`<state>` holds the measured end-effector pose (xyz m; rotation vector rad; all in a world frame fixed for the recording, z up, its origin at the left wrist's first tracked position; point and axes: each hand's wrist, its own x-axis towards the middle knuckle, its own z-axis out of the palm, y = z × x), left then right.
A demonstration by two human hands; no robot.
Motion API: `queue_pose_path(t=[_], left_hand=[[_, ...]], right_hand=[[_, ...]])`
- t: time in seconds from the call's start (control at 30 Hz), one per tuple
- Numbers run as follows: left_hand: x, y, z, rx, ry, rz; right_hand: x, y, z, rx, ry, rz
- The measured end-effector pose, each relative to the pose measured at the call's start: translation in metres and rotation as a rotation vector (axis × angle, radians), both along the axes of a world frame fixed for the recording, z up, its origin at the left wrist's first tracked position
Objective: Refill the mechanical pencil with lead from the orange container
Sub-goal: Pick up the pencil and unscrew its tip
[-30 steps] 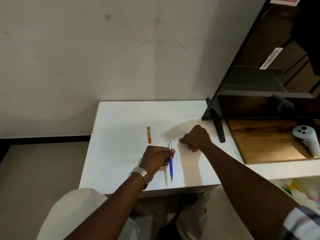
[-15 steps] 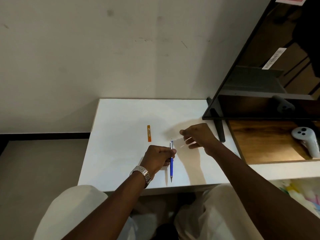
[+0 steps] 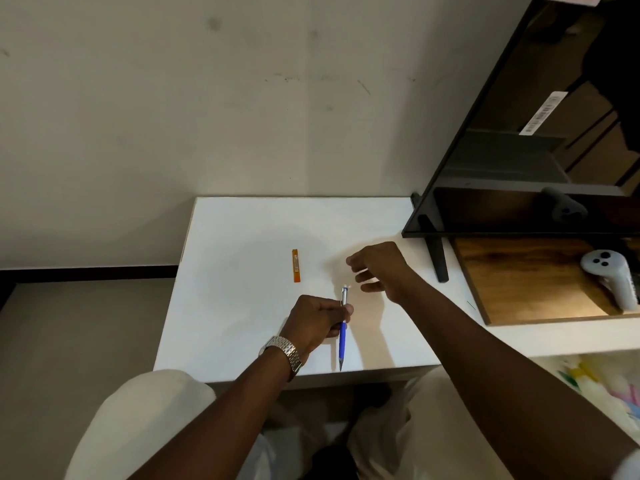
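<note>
My left hand [image 3: 320,320], a metal watch on its wrist, grips the blue mechanical pencil [image 3: 343,336] around its middle; the tip points toward me and the silver top end points away. My right hand [image 3: 379,270] hovers just beyond and right of the pencil's top, thumb and forefinger pinched together, the other fingers spread. Whether something thin sits in that pinch I cannot tell. The orange lead container [image 3: 295,265] lies flat on the white table [image 3: 242,306], left of both hands and apart from them.
A dark monitor [image 3: 519,150] on a black stand [image 3: 437,258] rises at the right. Beside it a wooden board [image 3: 519,282] carries a white controller [image 3: 613,278]. The table's front edge runs just below the pencil tip. My knees show beneath.
My right hand has lifted off the table by the pencil's top, moved up and right, and spread its fingers. The left hand and pencil have barely moved.
</note>
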<state>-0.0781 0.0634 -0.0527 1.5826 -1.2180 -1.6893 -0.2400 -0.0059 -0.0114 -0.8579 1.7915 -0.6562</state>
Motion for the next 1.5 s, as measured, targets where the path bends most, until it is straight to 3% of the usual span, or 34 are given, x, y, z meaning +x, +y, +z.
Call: queue_pose_path(t=[0.1,0.3,0.6,0.67,0.77,0.83,0.93,1.03,1.2,1.4,1.5], left_hand=[[0.0,0.006,-0.006,0.008,0.007,0.0],[0.002,0.008,-0.008,0.023,0.015,0.01],[0.002,0.008,-0.011,0.038,0.03,0.02],[0.001,0.008,-0.01,0.049,0.04,0.036],[0.0,0.007,-0.009,0.065,0.056,0.051],[0.0,0.006,-0.008,0.07,0.059,0.056],[0.0,0.005,-0.009,0.072,0.058,0.061],[-0.003,0.005,-0.009,0.065,0.004,0.047],[-0.004,0.005,-0.002,0.114,0.006,0.084],[0.007,0.0,0.014,0.121,0.234,0.181],[0.01,-0.003,0.02,0.149,0.292,0.21]], right_hand=[[-0.009,-0.017,-0.01,0.003,0.168,0.021],[-0.001,-0.044,-0.016,-0.02,0.697,0.245],[0.002,-0.05,-0.022,0.026,0.755,0.264],[-0.003,-0.048,-0.022,-0.018,0.625,0.205],[-0.009,-0.035,-0.015,-0.134,0.228,-0.019],[-0.01,-0.018,-0.009,-0.103,0.072,-0.009],[-0.01,0.009,-0.01,0.026,0.007,0.188],[-0.009,0.025,-0.019,0.088,-0.047,0.245],[-0.009,0.027,-0.03,0.131,-0.207,0.165],[-0.009,0.031,-0.042,0.233,-0.571,-0.023],[-0.008,0.033,-0.046,0.234,-0.665,-0.075]])
